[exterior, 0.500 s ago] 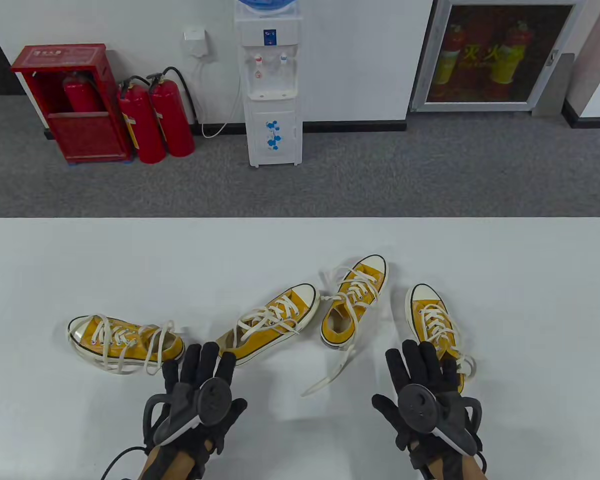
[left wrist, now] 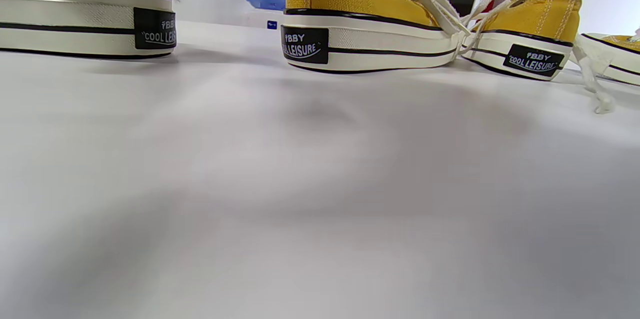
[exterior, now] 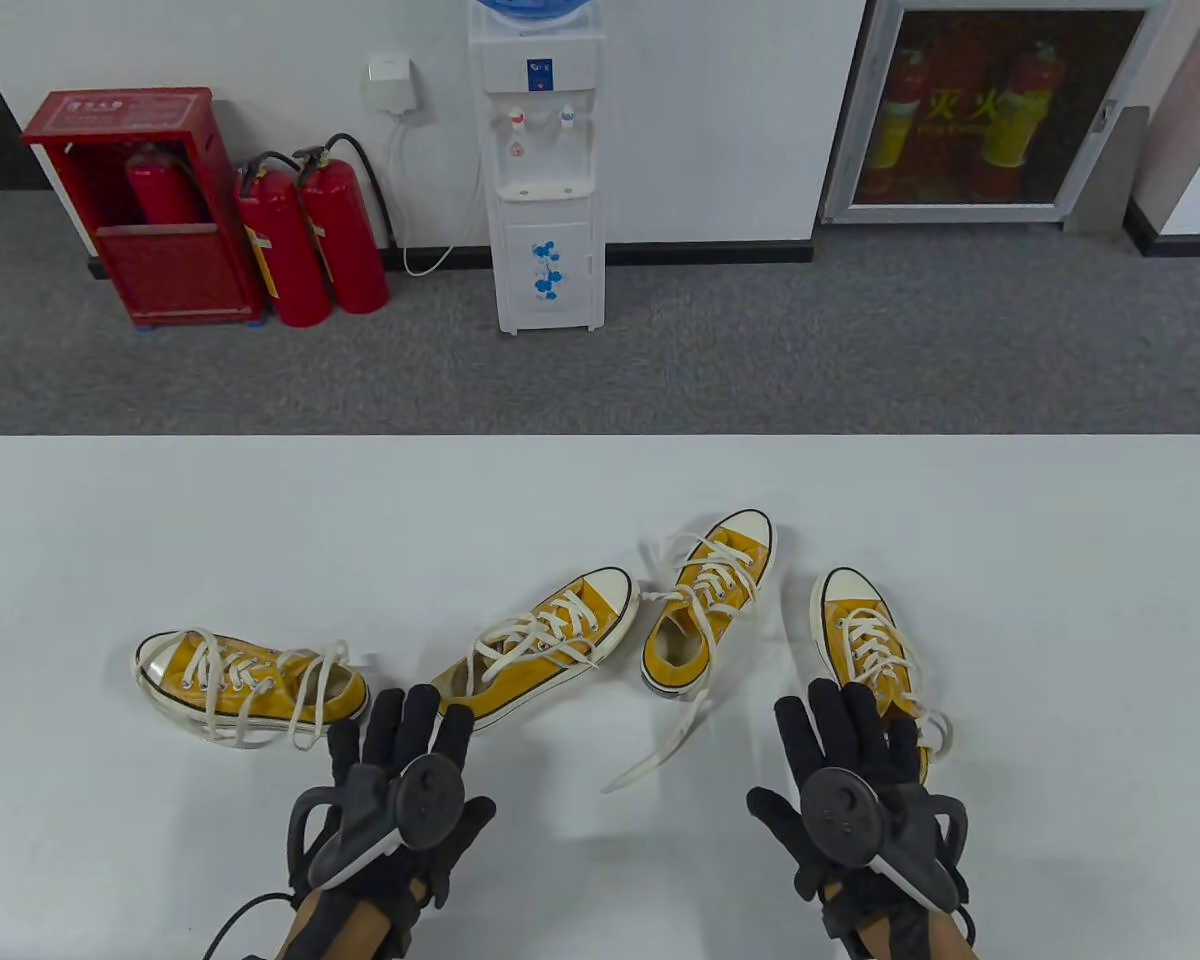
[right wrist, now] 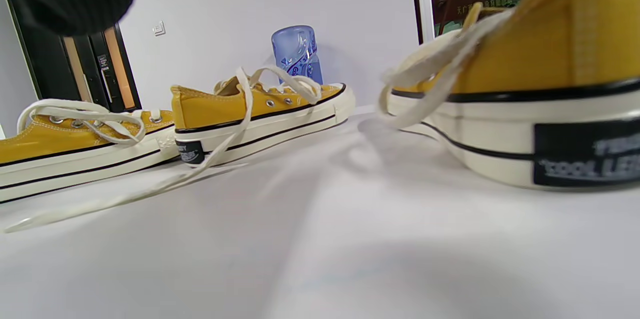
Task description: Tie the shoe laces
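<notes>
Scene: four yellow shoes in a row mid-counter, laces loose | Hands: left hand and right hand flat, fingers straight, holding nothing | Change: almost none since half a second ago | Task: tying not begun.

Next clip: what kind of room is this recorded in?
Probably an office or institutional building: a water dispenser stands by the wall, red fire extinguishers sit beside a red cabinet, and grey carpet lies beyond the white table.

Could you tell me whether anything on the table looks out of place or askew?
Yes: the four yellow shoes lie scattered at different angles, not paired. The third shoe trails a loose lace across the table. Nothing looks damaged.
</notes>
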Demonstrator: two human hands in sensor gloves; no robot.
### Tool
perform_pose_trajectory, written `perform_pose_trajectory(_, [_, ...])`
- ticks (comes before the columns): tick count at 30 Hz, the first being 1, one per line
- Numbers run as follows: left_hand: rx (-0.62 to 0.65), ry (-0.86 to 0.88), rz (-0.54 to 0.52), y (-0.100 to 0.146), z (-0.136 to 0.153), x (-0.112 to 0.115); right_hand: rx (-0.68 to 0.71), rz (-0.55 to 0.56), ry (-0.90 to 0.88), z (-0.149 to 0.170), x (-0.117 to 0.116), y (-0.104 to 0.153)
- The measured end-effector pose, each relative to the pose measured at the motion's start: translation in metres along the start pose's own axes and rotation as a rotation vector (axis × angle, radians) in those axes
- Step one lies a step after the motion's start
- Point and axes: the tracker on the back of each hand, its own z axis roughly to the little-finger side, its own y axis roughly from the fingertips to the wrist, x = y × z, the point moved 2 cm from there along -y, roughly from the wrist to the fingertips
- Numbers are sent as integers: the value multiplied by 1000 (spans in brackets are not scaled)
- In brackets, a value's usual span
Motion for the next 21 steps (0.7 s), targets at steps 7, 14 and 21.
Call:
perform_pose_trajectory(7, [-25,66,-27,-4,7,-16,-1,12,-5,1,2,0])
perform_pose_trajectory(14, [-67,137,-35,-16,20,-42,-9,14,-18,5,4,0])
perform_pose_trajectory(21, [-140,285,-14,-37,29,-68,-16,-8,-35,8,3,0])
